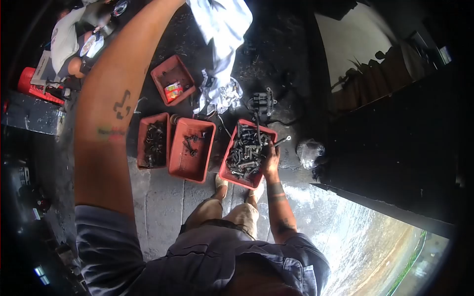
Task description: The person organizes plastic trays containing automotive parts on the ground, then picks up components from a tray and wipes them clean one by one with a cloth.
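My right hand (271,162) is at the right rim of a red plastic bin (224,172) filled with dark metal parts (247,150). Its fingers are closed around a short dark metal rod with a bright ring end (283,141), which sticks out past the rim. My left arm reaches up across the view, and its hand lies beyond the top edge. Close to where that arm leaves the frame hangs a white cloth (222,24), its lower end reaching down toward a crumpled silvery-white sheet (224,93).
Left of the filled bin stand a red bin with a few parts (195,170) and another holding dark pieces (142,143). Farther off are a red bin with a bright packet (173,61), a ribbed metal part (264,102) and a clear plastic bag (310,152). Another person sits upper left.
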Available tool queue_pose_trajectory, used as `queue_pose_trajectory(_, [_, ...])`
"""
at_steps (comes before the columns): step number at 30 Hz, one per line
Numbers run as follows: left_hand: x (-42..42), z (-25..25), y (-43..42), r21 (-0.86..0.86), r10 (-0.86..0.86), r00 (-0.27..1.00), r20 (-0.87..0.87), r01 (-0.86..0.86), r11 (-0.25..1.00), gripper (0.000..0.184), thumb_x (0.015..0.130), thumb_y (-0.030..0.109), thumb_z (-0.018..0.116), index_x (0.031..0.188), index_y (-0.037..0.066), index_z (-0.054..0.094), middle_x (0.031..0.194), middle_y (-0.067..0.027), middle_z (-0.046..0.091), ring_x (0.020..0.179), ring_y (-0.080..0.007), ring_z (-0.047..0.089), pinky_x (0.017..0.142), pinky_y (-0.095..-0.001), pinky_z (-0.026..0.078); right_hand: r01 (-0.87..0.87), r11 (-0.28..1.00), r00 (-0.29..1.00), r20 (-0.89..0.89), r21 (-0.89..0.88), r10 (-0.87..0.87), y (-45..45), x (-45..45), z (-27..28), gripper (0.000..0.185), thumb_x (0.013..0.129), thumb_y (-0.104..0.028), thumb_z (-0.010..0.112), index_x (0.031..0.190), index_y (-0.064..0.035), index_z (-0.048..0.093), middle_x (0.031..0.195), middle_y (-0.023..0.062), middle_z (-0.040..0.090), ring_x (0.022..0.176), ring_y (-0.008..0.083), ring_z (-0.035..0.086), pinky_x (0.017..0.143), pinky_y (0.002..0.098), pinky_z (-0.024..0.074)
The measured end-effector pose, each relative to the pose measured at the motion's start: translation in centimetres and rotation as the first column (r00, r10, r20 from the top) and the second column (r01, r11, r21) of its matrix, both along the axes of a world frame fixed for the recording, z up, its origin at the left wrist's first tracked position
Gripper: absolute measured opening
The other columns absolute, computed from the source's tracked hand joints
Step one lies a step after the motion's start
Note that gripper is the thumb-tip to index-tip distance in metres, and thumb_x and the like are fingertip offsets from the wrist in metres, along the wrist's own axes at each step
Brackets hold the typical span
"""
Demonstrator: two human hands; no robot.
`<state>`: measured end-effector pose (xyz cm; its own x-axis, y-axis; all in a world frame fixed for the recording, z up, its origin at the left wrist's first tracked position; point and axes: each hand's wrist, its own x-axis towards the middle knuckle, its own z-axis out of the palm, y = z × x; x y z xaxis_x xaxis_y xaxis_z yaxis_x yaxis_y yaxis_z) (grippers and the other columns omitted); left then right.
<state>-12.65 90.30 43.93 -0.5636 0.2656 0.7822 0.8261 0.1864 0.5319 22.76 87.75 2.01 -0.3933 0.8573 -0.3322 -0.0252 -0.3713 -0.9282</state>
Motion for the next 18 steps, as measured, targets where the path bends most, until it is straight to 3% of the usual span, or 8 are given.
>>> queue_pose_trajectory(3, [-4.5, -6.2, 0.1, -0.779, 0.108, 0.953, -0.282, -0.293, 0.554, 0.023, 0.083, 0.017, 0.053, 0.100, 0.002, 0.059, 0.088, -0.0209, 0.063, 0.083, -0.0347, 0.062, 0.071, -0.0384, 0.048, 0.007, 0.977, 0.995, -0.099, -0.214, -0.029, -0.5, 0.2, 1.9, 0.033, 0.093, -0.030, 0.042, 0.109, -0.0016, 0.047, 0.088, 0.0063, 0.053, 0.080, 0.0146, 0.049, 0.074, 0.0278, 0.0417])
queue_pose_trajectory(5, [-1.7, -9.1, -2.7, -0.810, -0.261, 0.859, -0.440, -0.254, 0.529, 0.031, 0.076, 0.011, 0.053, 0.107, 0.007, 0.055, 0.085, -0.0197, 0.063, 0.073, -0.0362, 0.063, 0.064, -0.0477, 0.049, 0.012, 0.995, 0.997, -0.074, -0.098, -0.020, -0.5, 0.4, 3.0, 0.032, 0.093, -0.032, 0.044, 0.106, -0.0030, 0.048, 0.087, 0.0063, 0.055, 0.078, 0.0132, 0.051, 0.071, 0.0267, 0.0430])
queue_pose_trajectory(7, [0.2, -9.2, -3.1, -0.637, 0.020, 0.987, 0.157, 0.086, 0.766, 0.032, 0.080, 0.016, 0.054, 0.111, 0.007, 0.053, 0.094, -0.0223, 0.061, 0.087, -0.0370, 0.060, 0.072, -0.0455, 0.047, -0.037, 0.851, 0.995, 0.095, 0.523, -0.015, -0.7, 0.8, 3.1, 0.033, 0.093, -0.035, 0.043, 0.102, -0.0035, 0.048, 0.088, 0.0070, 0.057, 0.072, 0.0134, 0.054, 0.066, 0.0254, 0.0453])
queue_pose_trajectory(9, [2.2, -12.1, -3.5, -0.673, 0.025, 0.965, 0.261, 0.164, 0.721, 0.032, 0.083, 0.022, 0.056, 0.111, 0.007, 0.054, 0.099, -0.0227, 0.060, 0.093, -0.0351, 0.059, 0.079, -0.0444, 0.046, -0.055, 0.899, 0.992, 0.128, 0.434, -0.001, 0.1, 1.1, -3.8, 0.041, 0.093, -0.044, 0.040, 0.100, -0.0043, 0.048, 0.077, 0.0082, 0.056, 0.058, 0.0159, 0.055, 0.059, 0.0251, 0.0477])
queue_pose_trajectory(11, [4.2, -14.8, -4.4, -0.792, -0.101, 0.987, 0.128, 0.163, 0.589, 0.036, 0.084, 0.028, 0.056, 0.111, 0.004, 0.056, 0.103, -0.0225, 0.059, 0.097, -0.0369, 0.057, 0.084, -0.0430, 0.045, -0.015, 0.976, 0.974, -0.224, -0.218, -0.035, 0.3, 0.4, 9.3, 0.040, 0.094, -0.042, 0.038, 0.100, -0.0040, 0.048, 0.070, 0.0069, 0.054, 0.056, 0.0155, 0.054, 0.059, 0.0251, 0.0476])
queue_pose_trajectory(13, [7.3, -15.2, -5.2, -0.516, -0.076, 0.881, 0.466, 0.340, 0.786, 0.035, 0.082, 0.019, 0.060, 0.110, -0.002, 0.054, 0.103, -0.0226, 0.060, 0.096, -0.0321, 0.060, 0.077, -0.0380, 0.048, -0.015, 0.977, 0.992, -0.129, -0.212, -0.013, 0.8, 0.0, 9.4, 0.038, 0.094, -0.040, 0.037, 0.100, -0.0034, 0.048, 0.073, 0.0068, 0.054, 0.061, 0.0147, 0.054, 0.060, 0.0263, 0.0469])
queue_pose_trajectory(15, [9.7, -17.4, -6.9, -0.392, -0.291, 0.818, 0.497, 0.510, 0.766, 0.033, 0.078, 0.008, 0.066, 0.106, -0.002, 0.054, 0.093, -0.0153, 0.060, 0.065, -0.0219, 0.063, 0.058, -0.0304, 0.049, -0.025, 0.787, 0.989, 0.131, 0.616, -0.071, 2.0, -1.0, 4.3, 0.031, 0.095, -0.033, 0.037, 0.101, -0.0051, 0.049, 0.082, 0.0076, 0.055, 0.068, 0.0134, 0.052, 0.060, 0.0267, 0.0454])
queue_pose_trajectory(18, [13.8, -15.9, -7.7, 0.129, -0.467, 0.408, 0.785, 0.629, 0.767, 0.017, 0.080, 0.006, 0.063, 0.095, 0.006, 0.055, 0.079, -0.0012, 0.056, 0.060, -0.0066, 0.055, 0.053, -0.0220, 0.045, -0.078, 0.980, 0.956, -0.264, 0.182, 0.125, 1.5, -2.9, 8.4, 0.021, 0.092, -0.022, 0.043, 0.108, -0.0083, 0.046, 0.090, 0.0068, 0.054, 0.072, 0.0139, 0.053, 0.061, 0.0276, 0.0450])
